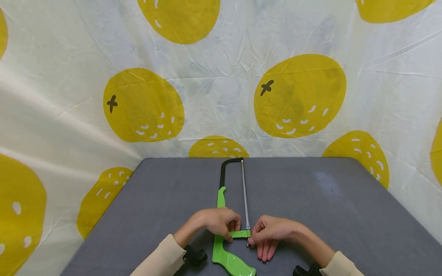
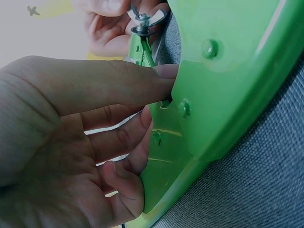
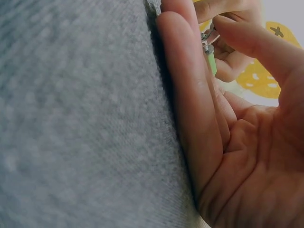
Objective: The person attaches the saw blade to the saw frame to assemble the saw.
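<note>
where right thumb overlaps, wingnut — seemingly pinched

No text, label, brand, number or sign legible in any view: hacksaw, table, backdrop cloth.

The hacksaw has a green handle, black front frame and silver blade; the desk is grey, the sleeves cream, the backdrop cloth white with yellow fruit prints.
</note>
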A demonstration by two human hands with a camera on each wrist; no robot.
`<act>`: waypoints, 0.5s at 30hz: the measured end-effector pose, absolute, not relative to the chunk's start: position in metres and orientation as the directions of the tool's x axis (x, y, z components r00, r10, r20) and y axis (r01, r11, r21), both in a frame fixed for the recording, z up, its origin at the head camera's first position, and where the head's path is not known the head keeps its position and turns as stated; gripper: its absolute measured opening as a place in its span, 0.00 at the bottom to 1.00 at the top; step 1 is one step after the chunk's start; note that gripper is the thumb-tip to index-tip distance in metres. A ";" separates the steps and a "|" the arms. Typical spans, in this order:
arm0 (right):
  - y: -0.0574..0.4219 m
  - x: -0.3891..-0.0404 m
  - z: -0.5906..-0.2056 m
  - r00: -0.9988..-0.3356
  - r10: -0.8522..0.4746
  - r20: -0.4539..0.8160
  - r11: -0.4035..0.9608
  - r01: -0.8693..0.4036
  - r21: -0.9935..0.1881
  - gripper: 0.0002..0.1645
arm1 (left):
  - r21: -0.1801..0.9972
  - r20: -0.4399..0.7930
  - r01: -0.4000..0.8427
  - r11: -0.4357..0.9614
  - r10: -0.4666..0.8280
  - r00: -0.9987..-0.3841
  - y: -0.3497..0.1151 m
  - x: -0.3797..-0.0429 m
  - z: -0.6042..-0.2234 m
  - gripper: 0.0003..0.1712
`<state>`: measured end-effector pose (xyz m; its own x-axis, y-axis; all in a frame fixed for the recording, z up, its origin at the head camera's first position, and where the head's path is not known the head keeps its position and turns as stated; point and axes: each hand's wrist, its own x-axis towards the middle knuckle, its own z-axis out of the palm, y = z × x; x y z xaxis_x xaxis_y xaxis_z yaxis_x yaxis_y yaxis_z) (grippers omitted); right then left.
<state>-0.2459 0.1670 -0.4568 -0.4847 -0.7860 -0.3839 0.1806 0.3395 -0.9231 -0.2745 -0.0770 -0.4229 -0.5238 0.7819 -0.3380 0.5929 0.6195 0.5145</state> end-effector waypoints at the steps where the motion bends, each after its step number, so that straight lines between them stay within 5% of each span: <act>1: 0.167 -0.246 -0.457 -0.481 -0.790 -0.381 0.336 0.181 -0.924 0.14 | 0.513 -0.337 0.595 0.619 0.783 -0.523 -0.077 -0.274 -0.423 0.13; 15: 0.165 -0.246 -0.462 -0.486 -0.783 -0.389 0.332 0.202 -0.921 0.06 | 0.513 -0.335 0.591 0.622 0.779 -0.530 -0.077 -0.273 -0.424 0.13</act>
<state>-0.2457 0.1654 -0.4618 -0.4864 -0.7826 -0.3886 0.2020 0.3319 -0.9214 -0.2728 -0.0773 -0.4241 -0.5299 0.7793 -0.3345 0.5915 0.6223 0.5127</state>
